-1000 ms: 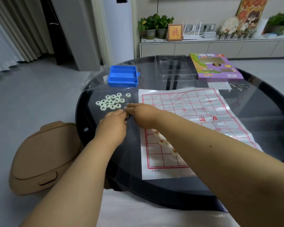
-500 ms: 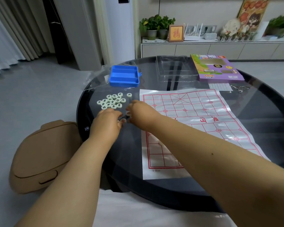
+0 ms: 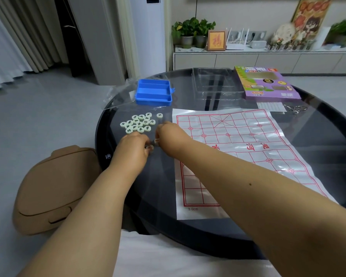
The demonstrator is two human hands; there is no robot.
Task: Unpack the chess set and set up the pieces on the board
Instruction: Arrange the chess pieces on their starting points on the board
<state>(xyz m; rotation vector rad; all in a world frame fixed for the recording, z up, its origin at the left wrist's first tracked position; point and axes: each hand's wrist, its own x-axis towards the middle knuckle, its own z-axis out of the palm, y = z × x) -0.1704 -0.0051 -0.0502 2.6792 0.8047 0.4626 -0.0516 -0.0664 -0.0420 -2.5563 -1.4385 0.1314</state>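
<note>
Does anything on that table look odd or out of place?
Mostly no. The paper board lies askew, with no pieces visible on it; the green-lettered pieces sit heaped on the glass beside it. A clear plastic bag overhangs the table edge by the blue tray.

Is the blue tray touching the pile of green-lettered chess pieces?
Apart. The head view shows a strip of bare dark table between the blue tray and the pile of chess pieces, which lies nearer the person.
</note>
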